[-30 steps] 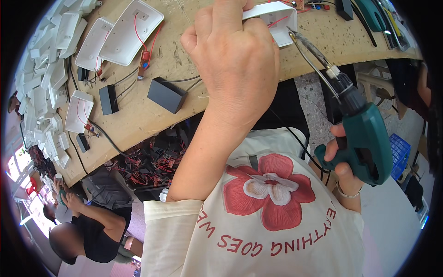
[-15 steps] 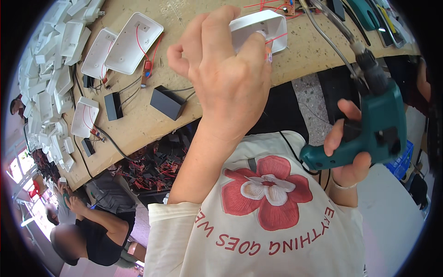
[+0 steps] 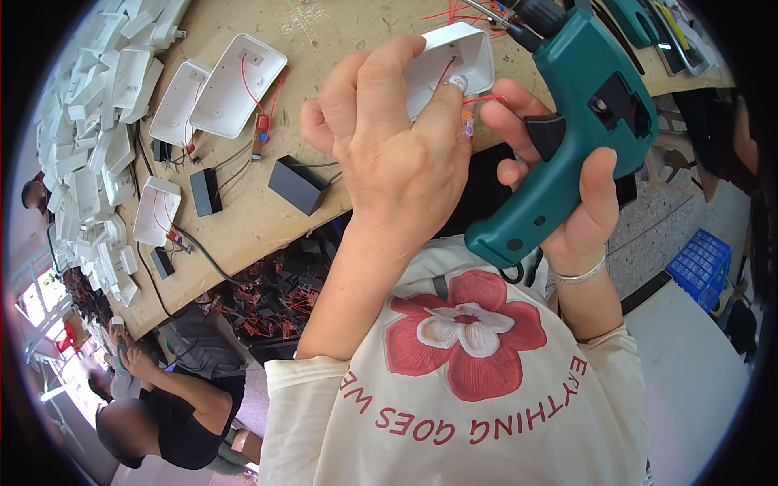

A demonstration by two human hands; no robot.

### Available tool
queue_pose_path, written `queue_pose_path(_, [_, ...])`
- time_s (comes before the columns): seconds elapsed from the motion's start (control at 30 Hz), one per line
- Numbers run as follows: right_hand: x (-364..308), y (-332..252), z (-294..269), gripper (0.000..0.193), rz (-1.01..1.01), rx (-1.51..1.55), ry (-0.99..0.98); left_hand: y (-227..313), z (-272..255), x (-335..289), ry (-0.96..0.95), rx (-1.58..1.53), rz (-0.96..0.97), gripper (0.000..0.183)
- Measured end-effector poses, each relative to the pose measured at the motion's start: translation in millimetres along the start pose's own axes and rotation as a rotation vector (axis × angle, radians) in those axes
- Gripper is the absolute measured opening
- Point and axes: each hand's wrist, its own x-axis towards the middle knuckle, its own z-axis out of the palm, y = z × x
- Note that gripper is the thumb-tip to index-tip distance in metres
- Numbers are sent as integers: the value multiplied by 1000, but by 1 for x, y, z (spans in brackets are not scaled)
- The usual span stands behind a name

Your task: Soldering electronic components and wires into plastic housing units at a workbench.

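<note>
A white plastic housing [image 3: 480, 61], open side toward me, is gripped by my left hand [image 3: 397, 154] over the table's edge, the thumb inside it. A red wire [image 3: 485, 99] sticks out from beside the thumb toward the right, and another runs inside the housing. My right hand [image 3: 587, 223] holds a teal pistol-grip soldering gun [image 3: 587, 105], with the fingers around its handle near the black trigger [image 3: 545, 134]. The gun's front end points up and left, close beside the housing, and its tip is not clearly visible.
Wired white housings [image 3: 241, 89] and black boxes [image 3: 298, 185] lie left on the table [image 3: 324, 32]. White housings [image 3: 77, 162] pile up far left. Below the edge sits a bin of wired black parts [image 3: 271, 304]. A person [image 3: 186, 413] works lower left; a blue crate [image 3: 698, 269] stands right.
My right hand has brought the soldering gun up and left, close to the housing. My left hand keeps its hold on the housing, which has shifted slightly.
</note>
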Motion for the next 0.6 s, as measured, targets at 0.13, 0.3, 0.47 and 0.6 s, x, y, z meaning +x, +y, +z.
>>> queue_pose_path(0.13, [3, -1, -1, 74, 13, -12, 29, -5, -2, -2, 8, -12, 52, 21])
queue_pose_path(0.3, [3, 0, 0, 73, 35, 10, 53, -11, 5, -3, 184, -80, 119, 21])
queue_pose_path(0.47, [5, 1, -1, 72, 45, 21, 74, -13, 6, -3, 163, -150, 137, 19])
queue_pose_path(0.6, [5, 4, -3, 73, 30, 28, 68, -12, 13, -1, 221, -134, 148, 20])
